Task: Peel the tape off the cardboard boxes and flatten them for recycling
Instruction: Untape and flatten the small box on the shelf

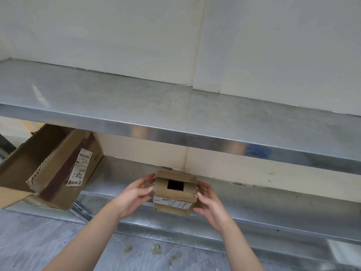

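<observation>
A small brown cardboard box (174, 192) is held between both hands just above the front of the lower metal shelf (273, 206). Its top flaps leave a dark square gap, and a white label with handwriting runs across its front face. My left hand (134, 194) grips its left side, with the fingers on the top left edge. Against the right side presses my right hand (210, 202). A larger open cardboard box (52, 165) with brown tape and a white shipping label lies tilted at the left on the same shelf.
A wide stainless upper shelf (175, 114) juts out above the hands, against a pale wall. Grey floor (39, 241) lies below, with a few small scraps (156, 250) near the shelf base.
</observation>
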`<state>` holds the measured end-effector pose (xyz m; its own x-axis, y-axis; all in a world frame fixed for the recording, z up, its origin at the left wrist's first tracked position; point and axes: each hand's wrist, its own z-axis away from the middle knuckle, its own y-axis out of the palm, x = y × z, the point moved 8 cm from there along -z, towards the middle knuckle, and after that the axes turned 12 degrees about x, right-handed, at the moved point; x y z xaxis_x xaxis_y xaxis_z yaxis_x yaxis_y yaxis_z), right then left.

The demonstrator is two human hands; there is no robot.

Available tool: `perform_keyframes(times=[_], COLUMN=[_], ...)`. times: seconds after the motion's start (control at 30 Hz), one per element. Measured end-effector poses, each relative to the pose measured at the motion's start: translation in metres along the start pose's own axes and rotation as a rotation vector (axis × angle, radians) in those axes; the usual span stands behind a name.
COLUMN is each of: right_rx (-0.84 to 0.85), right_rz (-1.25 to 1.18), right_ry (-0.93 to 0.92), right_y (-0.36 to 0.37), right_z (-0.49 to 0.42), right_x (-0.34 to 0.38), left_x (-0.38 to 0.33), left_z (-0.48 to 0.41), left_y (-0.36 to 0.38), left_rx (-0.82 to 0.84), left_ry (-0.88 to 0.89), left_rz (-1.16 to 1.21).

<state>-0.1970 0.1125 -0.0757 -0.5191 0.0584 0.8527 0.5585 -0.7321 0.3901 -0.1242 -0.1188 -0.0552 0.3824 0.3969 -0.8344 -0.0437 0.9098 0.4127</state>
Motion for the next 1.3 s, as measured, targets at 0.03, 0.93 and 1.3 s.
perform_keyframes(times=[0.03,0.93,1.3], right_rx=[0.012,0.090,-0.029], right_rz=[0.031,1.102,1.718], right_ry=[0.006,0.277,0.063], right_y=[0.001,-0.001,0.042], right_z=[0.001,-0.029,-0.018], right_x=[0.000,0.048,0.052], left_x=[0.002,-0.031,-0.033], left_z=[0.001,-0.041,-0.032], left_y=[0.001,-0.004,0.030], left_rx=[0.038,0.093,0.091], left_ry=[-0.024,-0.265,-0.045], left_rz=[-0.053,-1.281,-1.642])
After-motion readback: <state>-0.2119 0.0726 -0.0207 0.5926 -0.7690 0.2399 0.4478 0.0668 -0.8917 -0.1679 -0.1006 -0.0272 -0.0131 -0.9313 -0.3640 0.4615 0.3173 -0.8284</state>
